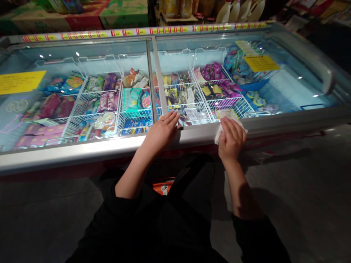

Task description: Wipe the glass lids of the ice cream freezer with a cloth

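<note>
A long chest freezer with a metal front rim (82, 149) stretches before me, covered by sliding glass lids (290, 78). My left hand (161, 130) lies on the front rim near the middle, where the lid frame (159, 73) meets it; its fingers are stretched out and hold nothing. Farther right, my right hand (233, 135) presses a white cloth (218, 137) against the rim, fingers closed over it. Part of the cloth is hidden under the palm. Beneath the glass, white wire baskets (72, 126) hold packaged ice creams (133, 99) in many colours.
Yellow signs (260, 63) lie on the glass at both ends. A raised lid handle (327, 78) stands at the right. Price labels (172, 30) line the back edge, with cartons (123, 14) and white jugs (236, 11) behind. Something orange (163, 186) shows below, between my arms.
</note>
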Available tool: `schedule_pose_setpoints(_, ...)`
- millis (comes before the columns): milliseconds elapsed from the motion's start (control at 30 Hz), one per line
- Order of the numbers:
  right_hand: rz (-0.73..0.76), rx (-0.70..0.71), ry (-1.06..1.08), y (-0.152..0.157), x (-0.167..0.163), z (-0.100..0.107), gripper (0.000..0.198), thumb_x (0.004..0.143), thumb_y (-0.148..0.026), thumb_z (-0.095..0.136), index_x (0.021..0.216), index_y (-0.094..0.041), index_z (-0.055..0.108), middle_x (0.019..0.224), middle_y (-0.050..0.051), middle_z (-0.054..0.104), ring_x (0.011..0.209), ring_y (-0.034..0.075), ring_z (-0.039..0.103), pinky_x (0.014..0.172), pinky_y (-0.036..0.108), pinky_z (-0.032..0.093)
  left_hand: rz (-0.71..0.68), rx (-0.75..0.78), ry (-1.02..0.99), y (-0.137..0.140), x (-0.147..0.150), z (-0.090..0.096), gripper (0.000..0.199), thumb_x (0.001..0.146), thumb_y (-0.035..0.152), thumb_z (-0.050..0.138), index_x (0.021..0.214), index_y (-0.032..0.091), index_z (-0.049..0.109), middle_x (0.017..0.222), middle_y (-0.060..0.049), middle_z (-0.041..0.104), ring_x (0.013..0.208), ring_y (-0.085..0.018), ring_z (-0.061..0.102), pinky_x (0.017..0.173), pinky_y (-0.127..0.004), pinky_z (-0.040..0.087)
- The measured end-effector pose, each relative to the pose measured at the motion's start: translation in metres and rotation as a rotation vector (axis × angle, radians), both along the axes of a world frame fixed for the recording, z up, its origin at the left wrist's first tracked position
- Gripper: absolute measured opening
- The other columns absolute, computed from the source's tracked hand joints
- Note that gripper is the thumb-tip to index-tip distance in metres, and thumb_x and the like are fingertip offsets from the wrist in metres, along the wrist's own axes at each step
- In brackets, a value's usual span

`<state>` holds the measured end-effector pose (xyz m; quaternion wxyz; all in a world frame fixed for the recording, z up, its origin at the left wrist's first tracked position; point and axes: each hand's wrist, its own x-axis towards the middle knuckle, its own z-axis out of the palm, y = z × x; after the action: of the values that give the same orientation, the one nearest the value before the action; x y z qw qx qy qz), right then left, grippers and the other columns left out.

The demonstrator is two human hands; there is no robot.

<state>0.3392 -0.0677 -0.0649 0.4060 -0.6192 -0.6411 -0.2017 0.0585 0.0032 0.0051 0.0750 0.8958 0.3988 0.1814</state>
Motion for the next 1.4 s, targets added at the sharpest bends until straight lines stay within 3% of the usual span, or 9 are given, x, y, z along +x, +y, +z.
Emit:
schedule_pose_setpoints(100,-0.111,0.002,0.1,0.013,-0.018,0.009,0.045,0.106,-0.025,0.042,0.141,-0.027,0.071,0.137,0.009,0.076,0.134,0.032,0.065,0.116,0.057,0.041,0.045,-0.007,-0.001,0.004,0.011,-0.001,0.05,0.107,0.018,0.046,0.156,0.011,0.052,0.164,-0.016,0.05,0.157,-0.028,0.043,0.128,-0.05,0.041)
schedule_pose_setpoints(267,0.134,-0.17,-0.033,-0.005,-0.064,0.015,0.049,0.104,-0.023,0.046,0.15,-0.027,0.063,0.147,0.008,0.07,0.14,0.027,0.061,0.12,0.048,0.041,0.045,0.022,-0.01,0.002,0.01,-0.003,0.049,0.108,0.02,0.047,0.155,0.009,0.053,0.162,-0.018,0.052,0.156,-0.029,0.045,0.129,-0.049,0.041)
schedule_pose_setpoints(433,0.099,-0.197,-0.096,-0.023,-0.029,0.011,0.049,0.103,-0.027,0.048,0.15,-0.027,0.063,0.147,0.01,0.069,0.142,0.03,0.06,0.12,0.05,0.041,0.049,0.034,0.008,-0.004,0.007,-0.002,0.047,0.108,0.021,0.046,0.153,0.012,0.056,0.161,-0.016,0.055,0.154,-0.028,0.047,0.128,-0.047,0.042)
schedule_pose_setpoints(633,-0.113,-0.218,0.063,0.018,-0.023,0.032,0.046,0.106,-0.029,0.042,0.141,-0.023,0.072,0.142,0.012,0.072,0.137,0.033,0.064,0.117,0.059,0.045,0.124,0.056,-0.007,-0.006,0.013,0.0,0.05,0.107,0.019,0.046,0.154,0.007,0.053,0.162,-0.02,0.052,0.156,-0.03,0.045,0.13,-0.049,0.04)
schedule_pose_setpoints(800,0.188,-0.448,-0.029,0.028,-0.079,0.055,0.045,0.107,-0.027,0.045,0.146,-0.025,0.067,0.151,0.007,0.066,0.142,0.028,0.061,0.114,0.052,0.051,0.239,0.078,-0.052,-0.006,0.01,-0.002,0.058,0.101,0.011,0.047,0.157,0.001,0.046,0.166,-0.023,0.045,0.159,-0.032,0.038,0.131,-0.05,0.038)
schedule_pose_setpoints(900,0.338,-0.523,-0.058,0.02,-0.078,0.064,0.045,0.107,-0.027,0.046,0.147,-0.026,0.066,0.152,0.004,0.064,0.143,0.026,0.06,0.116,0.048,0.051,0.271,0.083,-0.062,-0.005,0.008,-0.003,0.06,0.097,0.008,0.048,0.157,0.0,0.046,0.165,-0.023,0.046,0.159,-0.031,0.039,0.13,-0.048,0.04)
schedule_pose_setpoints(1067,0.271,-0.62,-0.031,0.035,-0.05,0.067,0.049,0.107,-0.03,0.047,0.153,-0.024,0.062,0.157,0.007,0.059,0.148,0.028,0.054,0.122,0.051,0.048,0.266,0.061,-0.063,-0.005,0.011,0.0,0.061,0.096,0.007,0.049,0.157,0.004,0.048,0.165,-0.021,0.048,0.158,-0.03,0.04,0.13,-0.048,0.04)
schedule_pose_setpoints(1200,0.31,-0.672,-0.006,0.056,-0.071,0.068,0.051,0.104,-0.022,0.046,0.153,-0.023,0.061,0.161,0.005,0.054,0.153,0.026,0.048,0.127,0.048,0.043,0.277,0.046,-0.069,-0.005,0.012,0.0,0.062,0.095,0.005,0.047,0.157,0.001,0.047,0.165,-0.022,0.047,0.159,-0.029,0.039,0.131,-0.046,0.039)
schedule_pose_setpoints(1400,0.515,-0.681,0.12,0.057,-0.072,0.075,0.04,0.097,-0.013,0.054,0.119,-0.029,0.083,0.131,0.001,0.079,0.128,0.026,0.071,0.115,0.044,0.055,0.381,0.067,-0.118,-0.003,0.01,-0.006,0.061,0.094,0.007,0.05,0.155,0.008,0.052,0.161,-0.019,0.054,0.155,-0.032,0.046,0.128,-0.05,0.043)
